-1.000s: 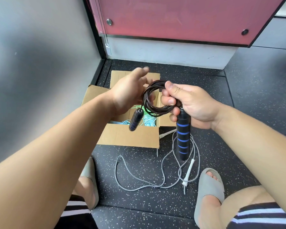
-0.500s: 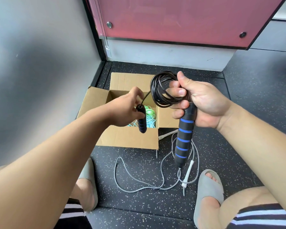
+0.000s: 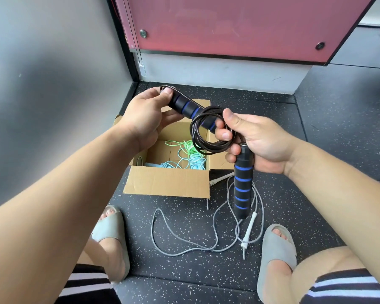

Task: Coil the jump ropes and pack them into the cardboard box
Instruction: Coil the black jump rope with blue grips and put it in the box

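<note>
R fingers (image 3: 223, 135) pinch rope coil (image 3: 198, 140), L fingers (image 3: 164, 95) grip its handle (image 3: 185, 107).

Operator: Rope count?
Technician: One dark coiled cord rope (image 3: 206, 137) with two black foam handles banded in blue (image 3: 184, 107) (image 3: 242, 185). One grey cord rope (image 3: 184, 252) with two slim white handles (image 3: 249, 229) (image 3: 217, 179).
Operator: Containers?
Technician: One open brown cardboard box (image 3: 167, 183). Cord inside shows two colours, green cord (image 3: 190, 147) and light blue cord (image 3: 194, 162).
Operator: Remaining items?
Technician: Two hands, left hand (image 3: 145, 119) and right hand (image 3: 257, 141). Two grey slippers (image 3: 110, 233) (image 3: 276, 251).
</note>
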